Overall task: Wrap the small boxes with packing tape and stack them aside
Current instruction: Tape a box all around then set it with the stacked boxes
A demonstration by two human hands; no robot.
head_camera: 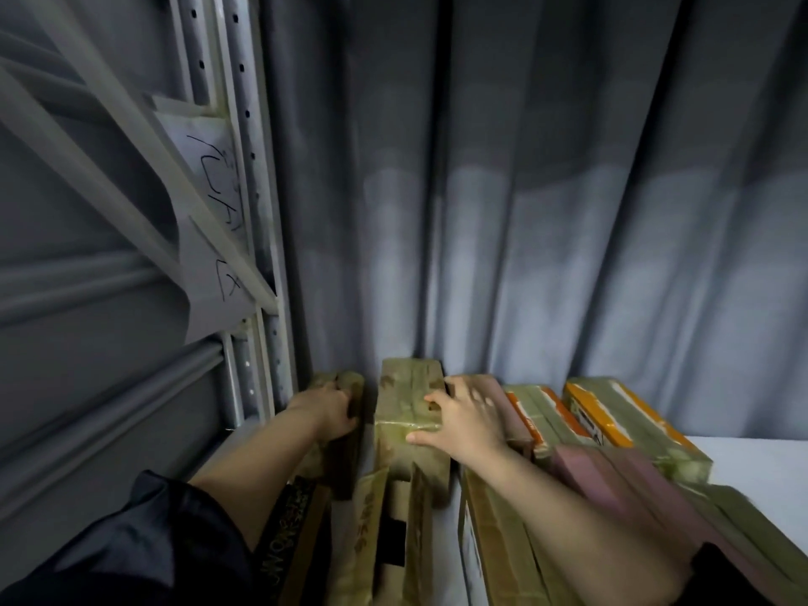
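Two hands are working the taped boxes at six o'clock on the bench [752, 457]: the left hand [325, 408] is clenching around the end box [339, 430] at nine o'clock, while the right hand [465, 419] is resting splayed, grip released, on the middle box [406, 413]. I judge the upright row could topple sideways if either gets tugged. Two orange-labelled boxes [612, 413] are lying at three o'clock; blur is hiding the total count.

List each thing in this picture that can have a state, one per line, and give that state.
Left hand: fingers curled round the leftmost taped box.
Right hand: fingers spread, resting on the middle taped box.
Orange-edged boxes: taped, lying side by side on the white table.
Grey curtain: drawn shut.
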